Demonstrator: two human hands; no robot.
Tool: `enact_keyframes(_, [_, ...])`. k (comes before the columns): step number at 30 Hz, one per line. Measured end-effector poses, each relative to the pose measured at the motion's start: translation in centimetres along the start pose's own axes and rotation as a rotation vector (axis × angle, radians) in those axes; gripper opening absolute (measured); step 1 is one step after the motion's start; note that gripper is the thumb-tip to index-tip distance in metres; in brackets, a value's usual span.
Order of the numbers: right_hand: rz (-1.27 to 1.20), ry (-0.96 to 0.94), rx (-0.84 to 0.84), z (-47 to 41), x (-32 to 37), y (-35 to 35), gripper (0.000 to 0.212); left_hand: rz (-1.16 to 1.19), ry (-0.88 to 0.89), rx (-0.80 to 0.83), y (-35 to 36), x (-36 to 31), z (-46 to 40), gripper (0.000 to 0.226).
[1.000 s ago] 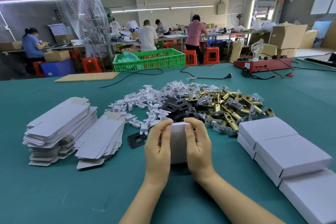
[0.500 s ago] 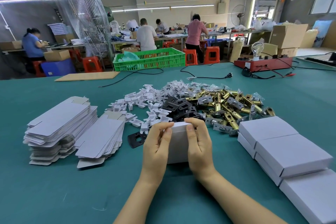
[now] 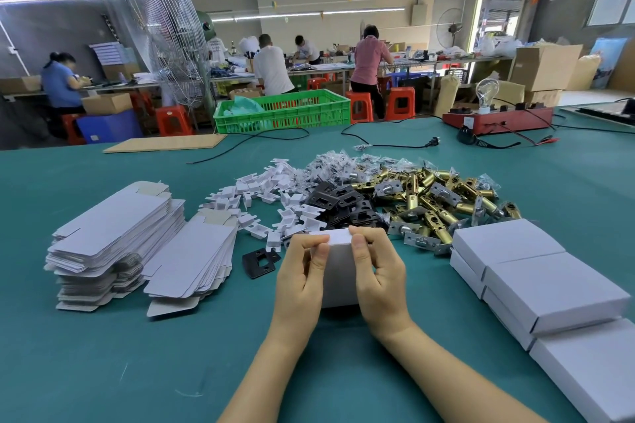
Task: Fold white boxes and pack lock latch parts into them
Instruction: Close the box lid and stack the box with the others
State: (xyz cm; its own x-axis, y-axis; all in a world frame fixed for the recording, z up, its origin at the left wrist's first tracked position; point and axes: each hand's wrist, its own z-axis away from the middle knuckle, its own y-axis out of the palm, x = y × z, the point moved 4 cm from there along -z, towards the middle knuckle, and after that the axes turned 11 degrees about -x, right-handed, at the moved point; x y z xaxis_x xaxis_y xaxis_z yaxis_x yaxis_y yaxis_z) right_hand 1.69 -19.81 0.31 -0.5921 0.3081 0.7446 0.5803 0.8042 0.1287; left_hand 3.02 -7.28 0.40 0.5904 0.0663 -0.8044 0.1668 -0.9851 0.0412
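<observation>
On the green worktop (image 3: 103,371), well in from its near edge and near the middle of its width, a white box (image 3: 338,271) stands between the person's two hands, its long axis running away from the person toward the heap of brass latch parts (image 3: 443,197) just beyond. The left hand (image 3: 302,280) and right hand (image 3: 379,280) flank it equally close, each with thumb and curled fingers pinching the far top flap, which probably gets tucked shut next.
</observation>
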Motion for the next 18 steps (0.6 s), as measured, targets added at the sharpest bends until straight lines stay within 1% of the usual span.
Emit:
enact_keyframes(5, [0.003, 0.002, 0.049, -0.1, 0.0, -0.1, 0.013, -0.019, -0.031, 0.041, 0.1, 0.5, 0.1, 0.011])
enact_keyframes(8, [0.055, 0.037, 0.112, 0.1, -0.4, 0.0, 0.012, -0.037, -0.045, 0.069, 0.2, 0.9, 0.3, 0.01])
enact_keyframes(9, [0.084, 0.065, 0.151, 0.2, -0.6, 0.1, 0.015, -0.036, -0.061, 0.089, 0.3, 1.0, 0.4, 0.018])
enact_keyframes(12, [0.07, 0.209, 0.259, 0.0, -1.1, 0.6, 0.032, -0.032, -0.191, 0.133, 0.5, 1.6, 0.5, 0.061])
enact_keyframes(13, [0.053, 0.245, 0.255, -0.2, -1.1, 0.5, 0.033, -0.038, -0.245, 0.136, 0.5, 1.9, 0.5, 0.067])
enact_keyframes(14, [0.041, 0.275, 0.226, -0.4, -1.2, 0.4, 0.032, -0.055, -0.28, 0.135, 0.4, 2.1, 0.5, 0.068])
enact_keyframes(15, [0.03, 0.318, 0.176, -0.6, -1.3, 0.2, 0.028, -0.076, -0.306, 0.139, 0.4, 2.4, 0.5, 0.066])
enact_keyframes(17, [0.022, 0.469, 0.057, -1.2, -1.7, -0.5, 0.016, -0.097, -0.373, 0.158, 0.3, 2.9, 0.5, 0.059])
enact_keyframes(18, [0.043, 0.542, 0.036, -1.4, -2.0, -0.9, 0.013, -0.088, -0.42, 0.175, 0.4, 3.0, 0.5, 0.054])
